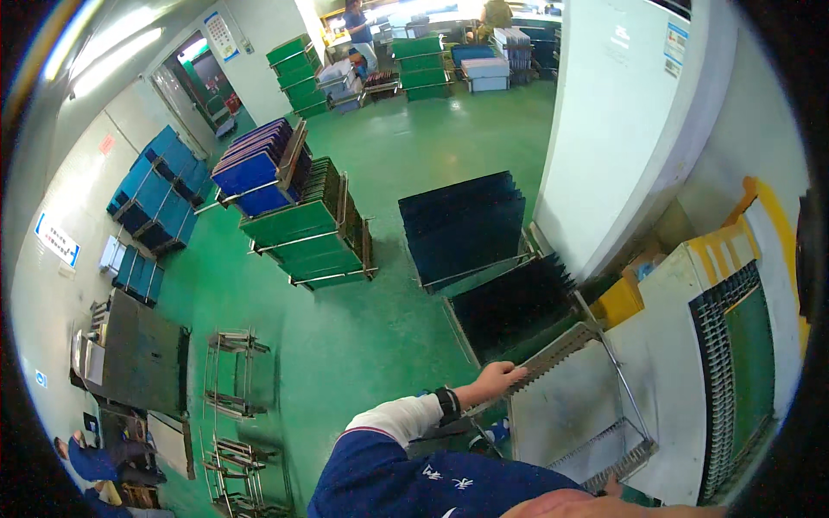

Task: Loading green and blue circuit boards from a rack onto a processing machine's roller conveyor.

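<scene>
An unloaded metal rack [557, 352] with toothed rails and thin side rods is tilted in front of me. My left hand [498, 381], below a black wristband and white sleeve, is closed over the end of its upper toothed rail. At the lower toothed rail is my right hand [611, 486], mostly hidden; its few visible fingers press against the rail. A white flat panel [561, 406] shows through the rack's frame. Just beyond stands a rack of dark panels [509, 306], with another stack of dark blue panels [462, 226] behind it.
Racks of green panels [302, 237] and blue panels [250, 177] stand on the green floor [380, 319]. Bare metal racks [233, 375] are at left. A white pillar [613, 121] and a machine with a chain-like conveyor [721, 388] flank the right. Other people work far off and lower left.
</scene>
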Available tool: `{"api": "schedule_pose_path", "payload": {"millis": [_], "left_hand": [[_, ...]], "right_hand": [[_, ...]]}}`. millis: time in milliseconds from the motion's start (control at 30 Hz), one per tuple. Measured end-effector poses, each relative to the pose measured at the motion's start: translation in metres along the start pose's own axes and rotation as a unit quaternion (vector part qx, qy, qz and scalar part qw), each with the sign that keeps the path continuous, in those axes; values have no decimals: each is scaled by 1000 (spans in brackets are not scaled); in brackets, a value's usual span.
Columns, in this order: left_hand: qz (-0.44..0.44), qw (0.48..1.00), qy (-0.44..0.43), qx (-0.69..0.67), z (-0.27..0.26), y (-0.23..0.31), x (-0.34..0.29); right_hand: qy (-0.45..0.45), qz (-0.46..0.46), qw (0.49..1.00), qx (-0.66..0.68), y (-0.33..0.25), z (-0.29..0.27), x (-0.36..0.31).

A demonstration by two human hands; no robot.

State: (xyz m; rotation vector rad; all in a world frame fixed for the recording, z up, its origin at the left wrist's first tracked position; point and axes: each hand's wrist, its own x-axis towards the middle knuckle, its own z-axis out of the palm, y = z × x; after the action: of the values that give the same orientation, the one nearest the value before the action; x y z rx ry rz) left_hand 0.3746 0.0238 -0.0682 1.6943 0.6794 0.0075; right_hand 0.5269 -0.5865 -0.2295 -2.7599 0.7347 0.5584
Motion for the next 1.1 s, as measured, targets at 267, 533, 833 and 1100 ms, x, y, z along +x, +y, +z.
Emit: {"api": "schedule_pose_path", "payload": {"millis": [267,533,833,1100], "left_hand": [[-35,980,168,-102,-148,-25,-60],[-46,909,387,-146,-288,-102,-156],[-103,758,564,-312,-301,-137,-253],[-129,599,731,-299,-256,-95,-283]], "right_hand": [[-79,-188,963,179,-165,-3,-79],[-210,-334,883,255,-373,10,-252],[-188,-587,776,134,-565,94,-295],[-388,-644,658,50,-739,132,-413]]}}
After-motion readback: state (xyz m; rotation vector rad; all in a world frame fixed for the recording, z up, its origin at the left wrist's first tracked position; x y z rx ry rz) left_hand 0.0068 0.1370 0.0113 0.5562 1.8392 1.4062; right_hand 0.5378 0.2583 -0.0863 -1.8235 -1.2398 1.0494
